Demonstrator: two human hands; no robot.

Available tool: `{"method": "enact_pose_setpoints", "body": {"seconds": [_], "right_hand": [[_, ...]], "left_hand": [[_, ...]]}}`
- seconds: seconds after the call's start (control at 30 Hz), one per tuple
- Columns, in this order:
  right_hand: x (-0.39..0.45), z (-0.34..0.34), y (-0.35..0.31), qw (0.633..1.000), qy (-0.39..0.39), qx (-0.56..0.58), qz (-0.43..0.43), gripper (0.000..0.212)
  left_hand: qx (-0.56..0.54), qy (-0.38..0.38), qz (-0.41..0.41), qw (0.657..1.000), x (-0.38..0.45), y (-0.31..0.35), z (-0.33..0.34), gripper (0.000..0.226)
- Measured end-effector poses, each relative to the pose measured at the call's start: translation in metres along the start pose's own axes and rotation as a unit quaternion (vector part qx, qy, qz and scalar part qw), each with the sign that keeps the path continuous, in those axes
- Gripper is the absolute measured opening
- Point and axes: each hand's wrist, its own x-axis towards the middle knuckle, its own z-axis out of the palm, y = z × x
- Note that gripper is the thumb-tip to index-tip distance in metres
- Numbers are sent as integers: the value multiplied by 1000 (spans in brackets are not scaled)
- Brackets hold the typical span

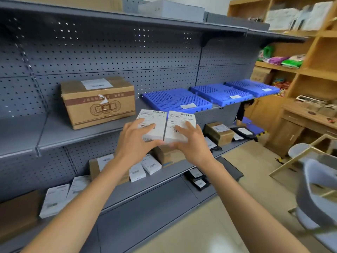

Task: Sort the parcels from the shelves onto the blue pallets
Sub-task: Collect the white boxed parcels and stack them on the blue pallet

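Two flat white boxes with barcoded labels are held side by side: the left box (152,125) gripped by the left hand (135,143), the right box (179,126) by the right hand (191,143), before ribbed blue plastic pallets (175,99) on a grey perforated-metal shelf (76,136).

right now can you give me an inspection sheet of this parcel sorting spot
surface: grey metal shelves with pegboard backing
job's things: two white parcels side by side in the hands; three blue pallets on the middle shelf, each bearing only a paper slip; more parcels on the lower shelves
clutter: large cardboard box left of the pallets
hands: left hand grips the left parcel, right hand the right
cables: nothing seen
surroundings: wooden shelving and chair at right
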Motion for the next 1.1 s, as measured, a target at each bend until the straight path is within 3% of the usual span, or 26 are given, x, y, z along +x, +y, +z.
{"method": "enact_pose_setpoints", "body": {"seconds": [0.5,0.8,1.1], "right_hand": [[73,-21,47,994,65,-13,84,75],[156,-34,86,996,82,-30,22,67],[266,-45,145,999,16,-44,-22,63]], "left_hand": [[-37,-30,57,997,109,-2,48,83],[-35,-22,31,999,180,-3,88,79],[-36,18,-30,999,249,9,130,73]]}}
